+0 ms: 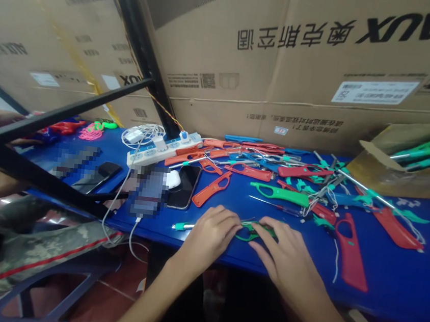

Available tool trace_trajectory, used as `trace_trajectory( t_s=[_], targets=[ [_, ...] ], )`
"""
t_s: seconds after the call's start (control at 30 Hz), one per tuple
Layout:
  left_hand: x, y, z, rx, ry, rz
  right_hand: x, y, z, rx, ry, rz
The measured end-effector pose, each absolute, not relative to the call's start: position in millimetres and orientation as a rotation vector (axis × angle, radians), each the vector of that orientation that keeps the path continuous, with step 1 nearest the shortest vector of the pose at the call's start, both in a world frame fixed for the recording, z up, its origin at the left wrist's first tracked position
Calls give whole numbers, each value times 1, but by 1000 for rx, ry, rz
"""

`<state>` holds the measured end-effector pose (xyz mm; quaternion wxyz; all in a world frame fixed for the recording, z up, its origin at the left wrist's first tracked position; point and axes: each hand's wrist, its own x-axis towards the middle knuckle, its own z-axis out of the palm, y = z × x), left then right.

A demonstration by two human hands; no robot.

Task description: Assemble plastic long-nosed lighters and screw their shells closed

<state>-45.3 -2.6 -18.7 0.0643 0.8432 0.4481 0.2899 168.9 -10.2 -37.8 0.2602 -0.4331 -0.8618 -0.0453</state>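
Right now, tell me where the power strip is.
In the head view, the power strip lies left of centre on the blue table, between the coiled cable and orange handles, beyond and left of the left hand.

Green handle (252, 233), red handle (351, 257) and white power strip (142, 157) contrast with a blue table (389, 287); a brown carton (304, 80) bears black lettering (374, 30), camouflage trousers (25, 243) a red stripe (7, 273).

Forearms (165, 290) bare; legwear (257, 309) black or very dark (details lost in shadow).
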Motion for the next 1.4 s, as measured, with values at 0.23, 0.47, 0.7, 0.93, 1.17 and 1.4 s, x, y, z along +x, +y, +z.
trace_trajectory(
  t_s=[0.23,0.47,0.7,0.93,1.17,1.4],
  targets=[
    [-48,-5,-18,2558,1336,856,168,-12,-34,-1209,-2365,-94],
    [-44,-8,-11,2548,1463,779,169,-13,-31,-1229,-2370,-67],
    [-39,-14,-11,2602,1562,719,167,-11,-33,-1255,-2389,-115],
    [-33,-8,-20,2598,1570,839,167,-15,-33,-1303,-2313,-200],
    [-33,-3,-21,2765,1509,882,166,-16,-31,-1317,-2224,-190],
    [-29,-1,-16,2552,1619,869,166,-17,-33,-1335,-2196,-153]
  ],
)
